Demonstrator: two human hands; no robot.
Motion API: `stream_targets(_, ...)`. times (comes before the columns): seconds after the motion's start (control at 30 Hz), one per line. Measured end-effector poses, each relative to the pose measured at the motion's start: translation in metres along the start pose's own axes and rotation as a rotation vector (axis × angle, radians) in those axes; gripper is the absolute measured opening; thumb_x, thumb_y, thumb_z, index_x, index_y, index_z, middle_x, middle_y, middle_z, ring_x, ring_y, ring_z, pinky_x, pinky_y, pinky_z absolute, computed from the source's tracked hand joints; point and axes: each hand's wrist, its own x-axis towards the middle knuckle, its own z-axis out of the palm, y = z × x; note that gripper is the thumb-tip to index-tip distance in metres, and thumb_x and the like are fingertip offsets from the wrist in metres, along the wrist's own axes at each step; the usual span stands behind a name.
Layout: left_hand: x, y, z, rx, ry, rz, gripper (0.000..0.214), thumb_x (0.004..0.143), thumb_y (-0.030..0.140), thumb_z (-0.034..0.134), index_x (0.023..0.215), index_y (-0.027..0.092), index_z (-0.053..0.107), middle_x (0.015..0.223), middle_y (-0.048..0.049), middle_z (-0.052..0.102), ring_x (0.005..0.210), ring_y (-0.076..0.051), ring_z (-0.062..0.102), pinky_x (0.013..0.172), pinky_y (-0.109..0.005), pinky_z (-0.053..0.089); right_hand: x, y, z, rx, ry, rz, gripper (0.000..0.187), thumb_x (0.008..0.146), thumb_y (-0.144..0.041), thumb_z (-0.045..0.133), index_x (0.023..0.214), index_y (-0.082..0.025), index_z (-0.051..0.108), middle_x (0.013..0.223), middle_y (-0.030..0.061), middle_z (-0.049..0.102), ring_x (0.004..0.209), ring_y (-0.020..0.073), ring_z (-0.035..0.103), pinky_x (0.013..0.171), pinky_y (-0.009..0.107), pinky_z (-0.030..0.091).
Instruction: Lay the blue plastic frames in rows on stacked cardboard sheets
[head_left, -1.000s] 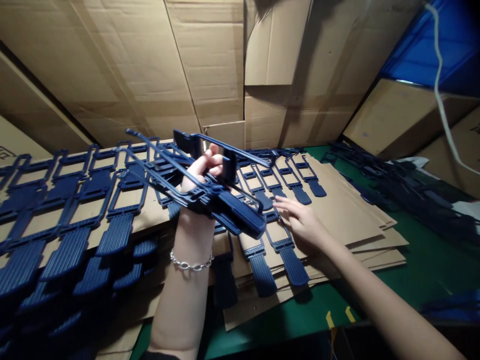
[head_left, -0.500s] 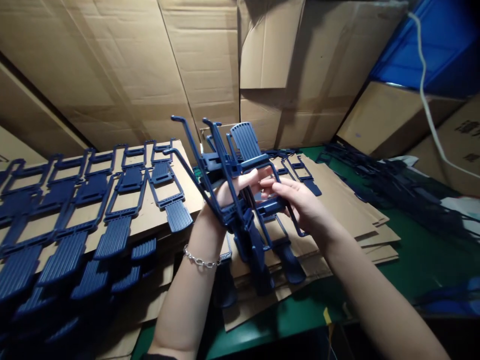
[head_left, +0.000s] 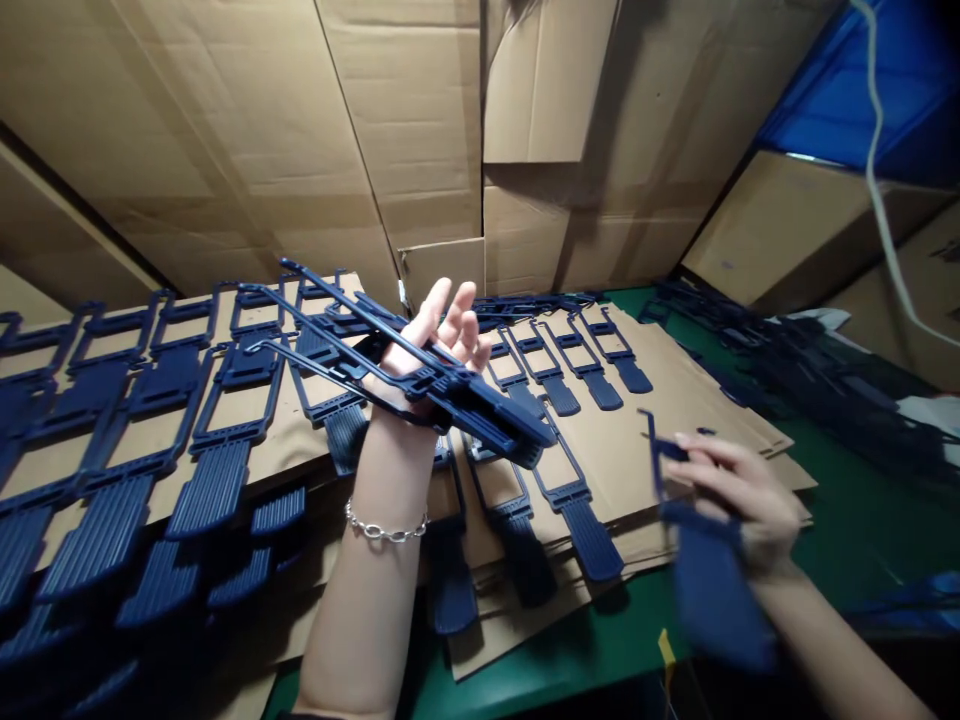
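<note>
Several dark blue plastic frames with ribbed flaps (head_left: 480,405) are looped round my left hand (head_left: 450,335) at the wrist. Its palm faces up and the fingers are loosely apart, none closed on the frames. My right hand (head_left: 739,490), off to the right above the cardboard, pinches a single blue plastic frame (head_left: 716,590) by its upper part. That frame's wide flap hangs down, smeared by motion. Between the hands, more such frames (head_left: 574,510) lie in rows on a cardboard sheet (head_left: 637,450).
Rows of similar frames (head_left: 210,485) cover stacked cardboard at the left. A dark heap of frames (head_left: 795,345) lies on the green table (head_left: 847,500) at the right. Cardboard boxes (head_left: 247,120) wall off the back, and a white cable (head_left: 874,180) hangs at the right.
My hands have moved apart. The right one has carried a single frame right and down, away from the bunch. The frames on my left wrist have tipped from upright to nearly flat.
</note>
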Motion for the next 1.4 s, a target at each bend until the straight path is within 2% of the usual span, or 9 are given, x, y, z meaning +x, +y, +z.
stream_targets(0.1,0.002,0.001,-0.003,-0.049,0.035,0.028,0.032,0.094,0.023,0.03,0.114,0.024,0.055,0.102,-0.0016,0.065,0.066,-0.009,0.062,0.065,-0.021,0.05,-0.028,0.02,-0.015,-0.244,-0.212,-0.264,0.018,0.081,-0.022,0.054,0.09,-0.026,0.068,0.103,0.0089,0.061,0.099,0.0274,0.057,0.1,0.051,0.031)
stream_targets(0.2,0.003,-0.002,0.0,-0.064,0.066,-0.022,0.032,0.095,0.023,0.029,0.11,0.024,0.058,0.097,-0.0007,0.066,0.059,-0.007,0.059,0.063,-0.019,0.049,-0.034,0.034,-0.029,-0.675,-0.221,-0.253,0.022,0.084,-0.027,0.051,0.097,-0.022,0.068,0.111,0.0146,0.056,0.103,0.0333,0.053,0.098,0.056,0.026)
stream_targets(0.3,0.004,-0.004,0.006,-0.092,0.081,-0.104,0.031,0.095,0.022,0.031,0.109,0.025,0.058,0.085,0.0014,0.067,0.051,-0.006,0.056,0.059,-0.019,0.048,-0.024,0.041,-0.043,-0.921,-0.137,-0.128,0.026,0.085,-0.037,0.052,0.085,-0.019,0.071,0.081,0.0126,0.059,0.07,0.0246,0.057,0.068,0.039,0.042)
stream_targets(0.4,0.003,-0.005,0.01,-0.149,0.087,-0.151,0.029,0.095,0.021,0.032,0.105,0.023,0.059,0.074,0.0034,0.066,0.047,-0.006,0.054,0.055,-0.02,0.048,-0.011,0.039,-0.053,-0.977,-0.136,-0.225,0.027,0.084,-0.04,0.055,0.076,-0.02,0.071,0.056,0.0057,0.053,0.048,0.0172,0.046,0.047,0.032,0.031)
stream_targets(0.6,0.005,0.001,0.004,-0.151,0.073,-0.111,0.031,0.095,0.022,0.029,0.102,0.024,0.059,0.071,0.0045,0.066,0.047,-0.006,0.055,0.055,-0.019,0.047,0.012,0.011,-0.044,-0.54,-0.006,-0.002,0.031,0.083,-0.049,0.054,0.083,-0.021,0.066,0.079,0.0035,0.065,0.063,0.0186,0.059,0.054,0.029,0.042)
stream_targets(0.9,0.001,-0.006,0.006,-0.164,0.041,-0.102,0.029,0.094,0.02,0.033,0.108,0.024,0.058,0.068,0.0048,0.064,0.045,-0.005,0.053,0.053,-0.018,0.044,0.038,0.009,0.033,0.374,-0.489,0.517,0.039,0.063,-0.05,0.072,0.082,-0.017,0.063,0.085,0.0069,0.064,0.073,0.0217,0.062,0.062,0.033,0.052)
stream_targets(1.03,-0.001,-0.004,0.005,-0.206,-0.005,-0.089,0.027,0.094,0.02,0.033,0.109,0.021,0.056,0.068,0.0049,0.064,0.047,-0.007,0.054,0.053,-0.021,0.046,0.038,0.007,0.057,0.634,-0.55,0.693,0.037,0.064,-0.042,0.073,0.089,-0.017,0.061,0.09,0.0064,0.064,0.076,0.0196,0.063,0.067,0.032,0.054)
stream_targets(1.2,-0.003,0.0,0.006,-0.224,0.025,-0.087,0.026,0.095,0.021,0.034,0.106,0.02,0.057,0.062,0.0049,0.06,0.045,-0.006,0.053,0.051,-0.02,0.045,0.04,0.015,0.06,0.631,-0.59,0.684,0.039,0.07,-0.038,0.069,0.102,-0.017,0.06,0.098,0.0082,0.062,0.083,0.0203,0.062,0.074,0.035,0.053)
stream_targets(1.4,-0.004,-0.001,0.008,-0.204,0.037,-0.073,0.028,0.095,0.022,0.031,0.102,0.02,0.057,0.059,0.0049,0.054,0.046,-0.005,0.052,0.052,-0.019,0.045,0.051,0.037,0.051,0.148,-0.771,0.209,0.034,0.078,-0.028,0.054,0.11,-0.021,0.064,0.101,0.0074,0.055,0.094,0.021,0.053,0.087,0.039,0.045)
